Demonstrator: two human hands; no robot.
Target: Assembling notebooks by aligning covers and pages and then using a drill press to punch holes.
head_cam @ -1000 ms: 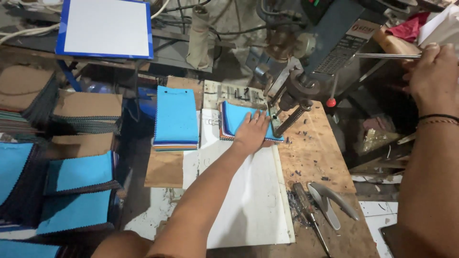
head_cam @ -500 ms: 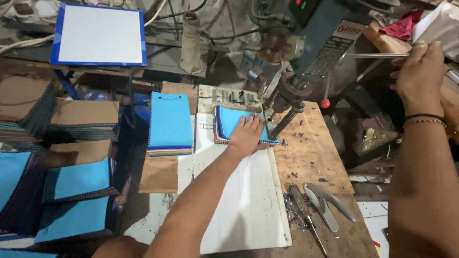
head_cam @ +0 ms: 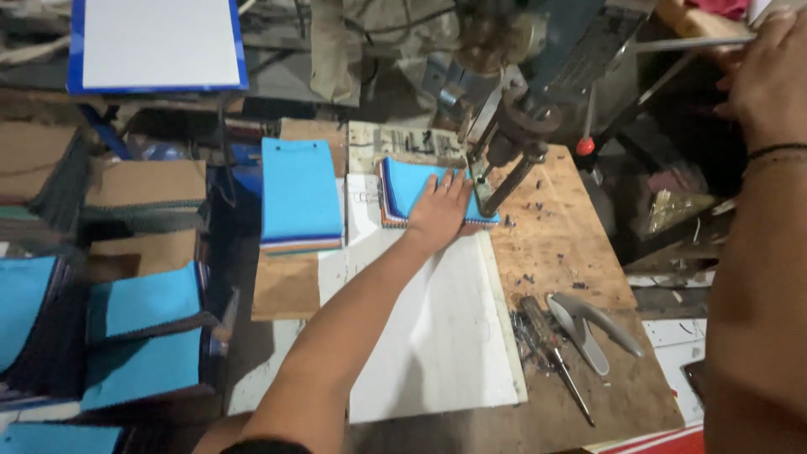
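My left hand (head_cam: 439, 212) lies flat, fingers spread and unclenched, pressing down on a stack of blue swatch cards (head_cam: 410, 190) that sits on the white board (head_cam: 437, 336) directly under my palm. Just past my fingertips, the metal punch head (head_cam: 504, 160) of the machine comes down at the stack's far right corner. My right hand (head_cam: 767, 76) is raised off to the right, curled around the machine's metal lever bar (head_cam: 689, 42), grasping it. To the left of my flat hand, apart from it, lies a second blue stack (head_cam: 299, 197) on a piece of brown cardboard (head_cam: 286, 286). Nearer to me and to the right of my forearm, a screwdriver (head_cam: 555, 353) and a pair of grey-handled pliers (head_cam: 588, 324) rest on the wooden bench top (head_cam: 572, 244).
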